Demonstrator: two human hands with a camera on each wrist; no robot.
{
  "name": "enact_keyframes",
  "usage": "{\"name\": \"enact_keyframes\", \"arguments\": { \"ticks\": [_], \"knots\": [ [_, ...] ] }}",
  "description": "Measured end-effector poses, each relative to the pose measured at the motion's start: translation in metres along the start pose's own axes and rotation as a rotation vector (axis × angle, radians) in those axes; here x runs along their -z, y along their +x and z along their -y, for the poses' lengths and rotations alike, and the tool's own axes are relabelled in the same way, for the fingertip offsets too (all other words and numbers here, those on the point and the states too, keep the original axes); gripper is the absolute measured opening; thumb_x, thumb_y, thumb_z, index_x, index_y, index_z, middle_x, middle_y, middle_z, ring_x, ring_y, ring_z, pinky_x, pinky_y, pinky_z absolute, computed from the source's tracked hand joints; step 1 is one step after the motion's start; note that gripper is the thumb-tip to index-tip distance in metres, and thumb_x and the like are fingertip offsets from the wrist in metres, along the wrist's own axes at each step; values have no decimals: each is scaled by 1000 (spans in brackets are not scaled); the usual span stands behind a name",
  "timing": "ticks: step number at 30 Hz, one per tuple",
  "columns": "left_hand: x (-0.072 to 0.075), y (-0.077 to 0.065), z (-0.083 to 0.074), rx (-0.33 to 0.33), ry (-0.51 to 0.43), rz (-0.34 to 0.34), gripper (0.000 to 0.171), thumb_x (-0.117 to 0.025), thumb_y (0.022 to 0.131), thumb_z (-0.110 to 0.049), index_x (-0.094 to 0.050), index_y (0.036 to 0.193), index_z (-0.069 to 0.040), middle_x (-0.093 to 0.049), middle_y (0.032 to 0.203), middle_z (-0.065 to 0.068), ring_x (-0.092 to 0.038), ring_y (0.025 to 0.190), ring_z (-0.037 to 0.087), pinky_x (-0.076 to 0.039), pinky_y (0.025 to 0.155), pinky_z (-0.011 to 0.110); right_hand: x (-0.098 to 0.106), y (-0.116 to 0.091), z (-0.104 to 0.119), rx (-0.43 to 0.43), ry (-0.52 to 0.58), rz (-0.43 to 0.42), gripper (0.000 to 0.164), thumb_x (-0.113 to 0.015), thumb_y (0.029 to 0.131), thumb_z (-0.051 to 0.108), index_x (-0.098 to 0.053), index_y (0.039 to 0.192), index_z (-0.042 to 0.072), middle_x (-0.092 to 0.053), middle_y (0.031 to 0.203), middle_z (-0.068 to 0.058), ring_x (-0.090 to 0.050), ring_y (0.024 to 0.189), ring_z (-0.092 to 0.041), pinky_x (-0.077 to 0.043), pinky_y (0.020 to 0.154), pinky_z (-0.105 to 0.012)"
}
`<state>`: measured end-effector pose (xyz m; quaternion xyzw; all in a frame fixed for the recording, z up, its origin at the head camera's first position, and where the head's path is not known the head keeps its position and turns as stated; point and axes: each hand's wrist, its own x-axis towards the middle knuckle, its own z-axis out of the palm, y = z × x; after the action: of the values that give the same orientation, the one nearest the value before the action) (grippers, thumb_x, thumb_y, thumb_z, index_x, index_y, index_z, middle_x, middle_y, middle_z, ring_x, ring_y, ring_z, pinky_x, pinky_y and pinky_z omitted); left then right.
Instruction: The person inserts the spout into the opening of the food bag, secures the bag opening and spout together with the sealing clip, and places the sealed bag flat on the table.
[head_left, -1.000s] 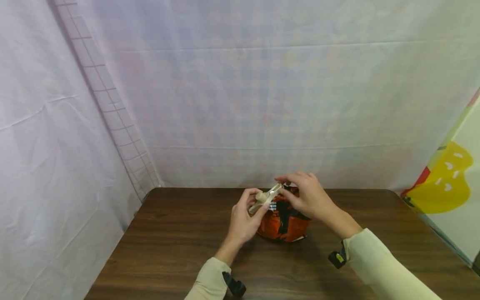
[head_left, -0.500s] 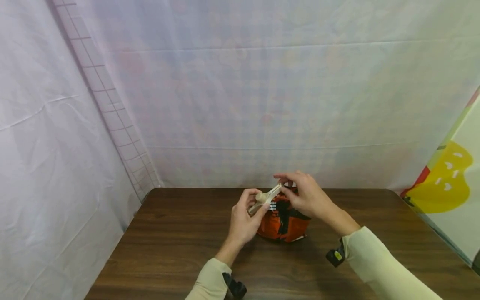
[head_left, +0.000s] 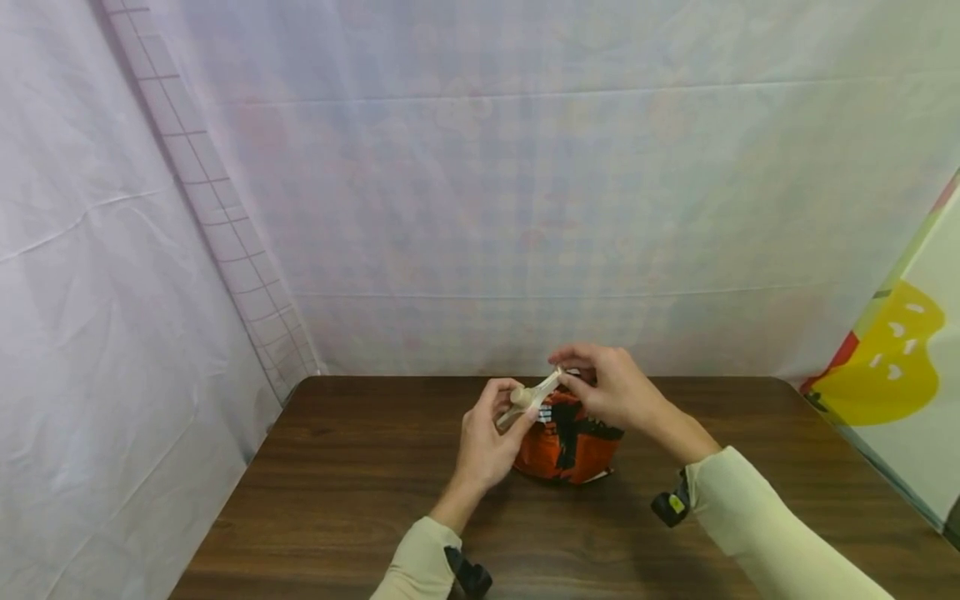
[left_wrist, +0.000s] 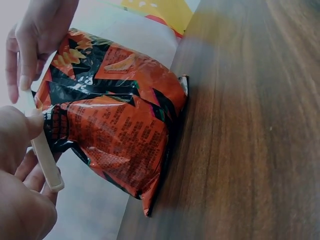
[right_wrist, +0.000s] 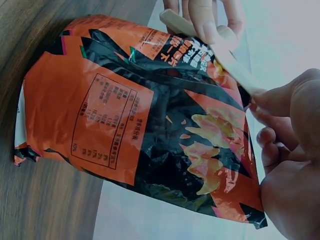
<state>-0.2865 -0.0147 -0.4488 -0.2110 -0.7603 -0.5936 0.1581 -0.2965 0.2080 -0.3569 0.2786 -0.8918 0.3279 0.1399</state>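
Observation:
An orange and black snack bag (head_left: pixel 587 454) stands on the table, its printed back turned toward me. Across its top lies a cream bag clip (head_left: pixel 548 385), a long bar with a round knob on it. My left hand (head_left: pixel 483 437) grips the clip's left part between thumb and fingers. My right hand (head_left: pixel 618 396) pinches the clip's other end with thumb and forefinger. In the left wrist view the clip (left_wrist: pixel 46 162) runs along the top edge of the bag (left_wrist: pixel 115 115). The right wrist view has my right thumb on the clip's tip; whether the jaws are fully closed cannot be told.
The dark wooden table (head_left: pixel 337 500) spreads to both sides of the bag. Behind it hangs a pale checked curtain (head_left: pixel 480 208). A white sheet (head_left: pixel 90 333) hangs at the left, and a yellow printed shape (head_left: pixel 892 367) shows at the right.
My right hand's fingers have shifted slightly at the clip's end, and the right wrist has moved a little to the left. My left hand and the bag look nearly still.

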Motion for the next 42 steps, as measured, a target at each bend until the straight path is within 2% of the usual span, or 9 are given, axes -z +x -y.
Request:
{"name": "enact_keyframes", "arguments": {
  "ticks": [6, 10, 13, 17, 21, 27, 31, 37, 42],
  "knots": [
    [0, 1, -1, -2, 13, 13, 39, -79, 102, -25, -62, 136, -19, -75, 135, 0, -75, 122, 22, -60, 106, 50, 1, -1, -2, 18, -6, -10, 26, -72, 103, 4, -75, 128, 11, -81, 122, -12, -81, 101, -23, -64, 72, -25],
    [-1, 1, 0, 7, 3, 14, 39, -79, 102, -26, -61, 136, -22, -75, 135, 0, -74, 122, 22, -60, 106, 48, 1, -2, -2, 41, -31, -25, 25, -73, 103, 5, -75, 127, 11, -81, 120, -11, -80, 93, -22, -63, 69, -26],
    [-2, 1, 1, 12, -4, 9, 40, -79, 101, -26, -61, 137, -24, -75, 135, 1, -73, 122, 21, -60, 107, 47, 1, -3, -2, 77, -72, -38, 25, -74, 102, 5, -75, 127, 10, -80, 120, -10, -78, 92, -21, -64, 71, -29],
    [-2, 1, 2, 13, -7, 1, 43, -80, 101, -25, -60, 140, -24, -75, 136, 2, -72, 125, 21, -58, 109, 47, 1, -2, -3, 128, -133, -52, 28, -76, 101, 5, -75, 128, 8, -79, 122, -9, -76, 97, -19, -66, 79, -35],
    [-2, 0, 3, 28, 8, 17, 49, -80, 101, -27, -58, 145, -26, -73, 140, 1, -71, 129, 23, -58, 110, 51, 2, -2, -4, 154, -162, -65, 32, -77, 100, 5, -74, 131, 9, -79, 122, -7, -70, 90, -14, -63, 74, -36],
    [-1, -1, 9, 44, 24, 24, 51, -82, 99, -29, -60, 144, -20, -73, 139, 3, -69, 133, 24, -55, 114, 52, 4, -4, -6, 189, -187, -85, 39, -74, 100, 3, -70, 138, 10, -78, 125, -7, -62, 84, -10, -56, 65, -32],
    [-1, 0, 11, 35, 19, 3, 47, -82, 99, -26, -63, 141, -17, -76, 134, 6, -71, 129, 24, -55, 113, 51, 8, -9, -8, 188, -207, -112, 43, -69, 100, 2, -68, 142, 12, -77, 131, -6, -63, 89, -13, -50, 67, -31],
    [0, -3, 12, 28, 16, -4, 46, -81, 100, -27, -63, 141, -17, -78, 132, 6, -73, 124, 25, -58, 107, 51, 13, -24, -16, 164, -251, -179, 46, -74, 98, 4, -68, 143, 13, -75, 135, -7, -66, 109, -27, -45, 93, -50],
    [1, -4, 14, 60, 21, -7, 47, -82, 99, -31, -64, 141, -18, -79, 130, 3, -73, 120, 22, -60, 97, 38, 19, -35, -24, 152, -255, -227, 49, -77, 96, 3, -67, 143, 15, -74, 133, -8, -61, 117, -31, -39, 91, -50]
  ]
}}
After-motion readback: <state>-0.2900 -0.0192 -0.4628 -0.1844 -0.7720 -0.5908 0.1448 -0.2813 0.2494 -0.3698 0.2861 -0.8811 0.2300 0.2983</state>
